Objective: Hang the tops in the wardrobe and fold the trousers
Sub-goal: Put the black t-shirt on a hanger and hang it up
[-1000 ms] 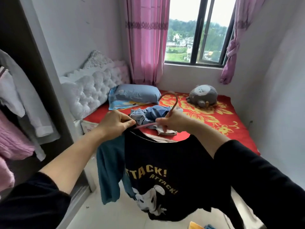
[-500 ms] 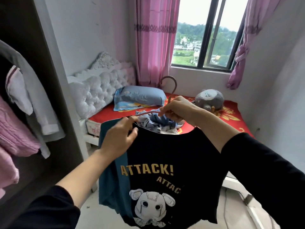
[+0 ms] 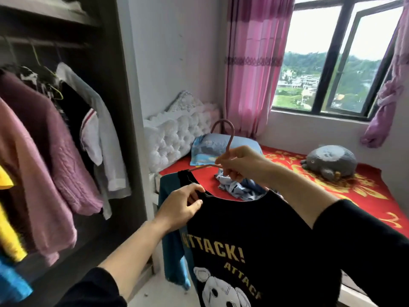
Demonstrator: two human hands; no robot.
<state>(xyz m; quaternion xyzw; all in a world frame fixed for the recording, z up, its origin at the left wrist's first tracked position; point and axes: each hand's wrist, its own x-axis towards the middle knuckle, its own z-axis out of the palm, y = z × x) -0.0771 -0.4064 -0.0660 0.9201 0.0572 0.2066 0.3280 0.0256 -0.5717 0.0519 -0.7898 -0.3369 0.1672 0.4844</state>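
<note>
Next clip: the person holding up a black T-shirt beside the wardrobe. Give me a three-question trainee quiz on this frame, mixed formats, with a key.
1. Multiple choice: what does the right hand hold? A) a pillow B) the pink hanger C) the curtain
2. True or false: the left hand pinches the neckline of the black T-shirt.
3. Fill in: the crumpled blue clothing lies on the ____.

Key: 1 B; 2 true; 3 bed.
</note>
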